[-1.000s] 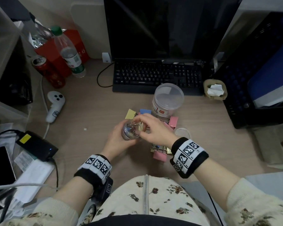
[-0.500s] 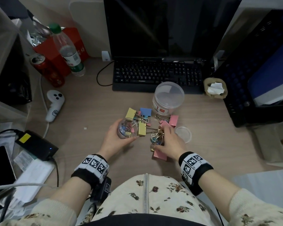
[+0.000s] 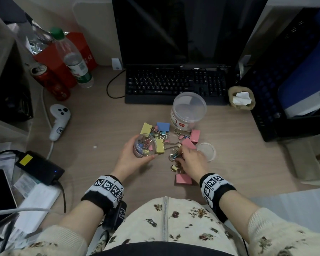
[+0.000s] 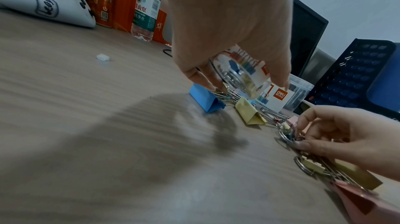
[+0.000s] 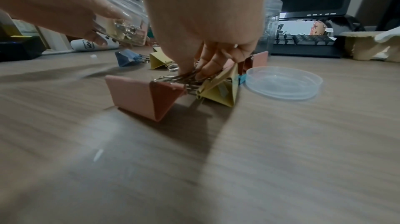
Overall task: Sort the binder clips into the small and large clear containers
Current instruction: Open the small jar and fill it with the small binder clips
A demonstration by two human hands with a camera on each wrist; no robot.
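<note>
My left hand (image 3: 144, 151) grips the small clear container (image 3: 145, 145), tilted above the desk, with several small coloured clips inside; it also shows in the left wrist view (image 4: 240, 77). My right hand (image 3: 179, 155) is down on the pile, its fingertips (image 5: 203, 72) pinching at a small blue binder clip (image 3: 174, 156) among wire handles. Large clips lie around: yellow (image 3: 159, 146), blue (image 3: 163, 126), pink (image 3: 183, 179) and pink (image 3: 195, 135). The large clear container (image 3: 188, 111) stands behind the pile.
A small clear lid (image 3: 206, 151) lies right of my right hand. The keyboard (image 3: 175, 85) and monitor stand behind. A white controller (image 3: 59, 121), red can (image 3: 50, 82) and water bottle (image 3: 76, 61) sit at the left, a black tray (image 3: 284, 80) at the right.
My right hand left the small container's mouth and came down onto the clip pile on the desk. My left hand drew the container slightly to the left.
</note>
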